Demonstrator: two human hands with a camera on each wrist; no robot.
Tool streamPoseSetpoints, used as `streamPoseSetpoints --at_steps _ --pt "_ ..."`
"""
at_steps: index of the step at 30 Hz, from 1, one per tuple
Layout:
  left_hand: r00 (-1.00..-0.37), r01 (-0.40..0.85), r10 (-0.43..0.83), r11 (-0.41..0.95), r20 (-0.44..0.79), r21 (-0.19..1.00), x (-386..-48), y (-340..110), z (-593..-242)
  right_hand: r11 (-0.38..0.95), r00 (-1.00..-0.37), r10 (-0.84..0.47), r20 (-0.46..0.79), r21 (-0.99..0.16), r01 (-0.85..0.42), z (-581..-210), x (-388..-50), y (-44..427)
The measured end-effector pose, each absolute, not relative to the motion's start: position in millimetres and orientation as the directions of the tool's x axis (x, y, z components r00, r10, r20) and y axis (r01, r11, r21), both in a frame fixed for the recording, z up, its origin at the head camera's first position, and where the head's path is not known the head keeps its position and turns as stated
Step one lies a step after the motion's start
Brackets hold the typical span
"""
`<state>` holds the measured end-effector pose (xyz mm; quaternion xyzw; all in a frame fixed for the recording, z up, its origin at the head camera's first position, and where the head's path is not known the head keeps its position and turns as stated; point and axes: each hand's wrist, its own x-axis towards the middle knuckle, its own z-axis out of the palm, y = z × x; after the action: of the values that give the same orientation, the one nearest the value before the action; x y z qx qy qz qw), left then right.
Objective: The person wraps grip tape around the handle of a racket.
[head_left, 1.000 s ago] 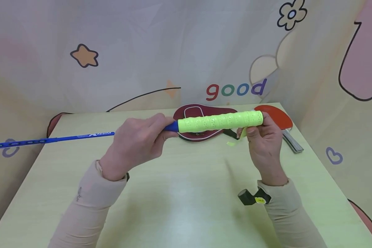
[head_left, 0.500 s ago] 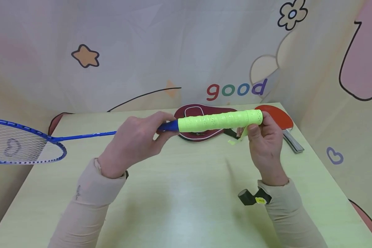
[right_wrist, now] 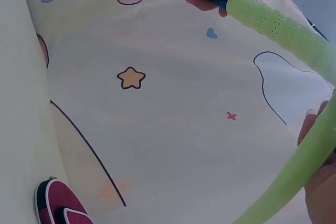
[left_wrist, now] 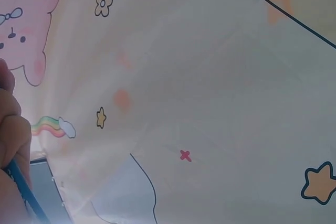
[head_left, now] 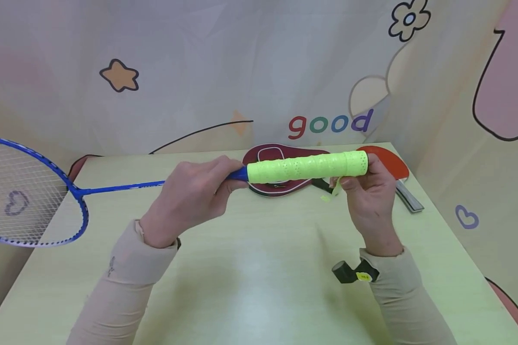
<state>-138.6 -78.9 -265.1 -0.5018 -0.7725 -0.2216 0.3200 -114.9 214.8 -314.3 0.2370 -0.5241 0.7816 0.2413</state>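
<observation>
A blue badminton racket (head_left: 125, 187) is held level above the table, its strung head at the left edge of the head view. My left hand (head_left: 190, 199) grips it at the blue cone just above the handle. Bright green grip tape (head_left: 308, 166) with small holes covers the handle in overlapping turns. At the butt end is my right hand (head_left: 371, 201), thumb and fingers pinching the tape there. A loose tape strip (right_wrist: 294, 177) runs down past the right fingers in the right wrist view. The left wrist view shows only part of the left fingers (left_wrist: 16, 129).
Behind the handle, a maroon paddle case (head_left: 265, 152) with white trim lies on the pale table (head_left: 259, 268). A red table tennis paddle (head_left: 386, 163) lies at the back right. A printed cloth wall (head_left: 190, 72) stands behind. A black wrist camera (head_left: 349, 273) sits on the right sleeve.
The racket has rolled about its length: its head, edge-on a second ago, now shows its strings. Both hands stay in nearly the same places, still at the cone and butt end.
</observation>
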Motion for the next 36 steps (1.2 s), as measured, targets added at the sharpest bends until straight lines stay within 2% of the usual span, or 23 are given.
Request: streamPoseSetpoints --at_steps 4,6,14,20,30,36 --pt "-0.281 0.919 0.641 0.393 0.714 0.009 -137.8 -78.0 -265.6 -0.437 -0.769 0.134 0.625 -0.659 -0.612 -313.8 -118.4 214.0" --pt "-0.288 0.916 0.647 0.400 0.706 0.007 -137.3 -78.4 -265.8 -0.447 -0.766 0.128 0.630 -0.653 -0.611 -313.7 -118.7 213.7" --pt "-0.357 0.899 0.653 0.434 0.669 0.056 -135.5 -81.0 -262.0 -0.331 -0.759 0.127 0.638 -0.694 -0.639 -313.4 -113.5 215.6" --pt "-0.326 0.893 0.656 0.450 0.681 -0.006 -136.3 -80.0 -262.4 -0.270 -0.743 0.126 0.657 -0.698 -0.663 -311.4 -114.1 218.0" --pt "-0.303 0.893 0.657 0.448 0.690 -0.035 -138.1 -79.2 -265.4 -0.392 -0.760 0.099 0.642 -0.677 -0.623 -311.5 -116.3 218.8" --pt "-0.330 0.897 0.662 0.443 0.673 0.004 -136.7 -78.9 -265.3 -0.468 -0.774 0.073 0.629 -0.663 -0.584 -312.5 -119.1 219.4"
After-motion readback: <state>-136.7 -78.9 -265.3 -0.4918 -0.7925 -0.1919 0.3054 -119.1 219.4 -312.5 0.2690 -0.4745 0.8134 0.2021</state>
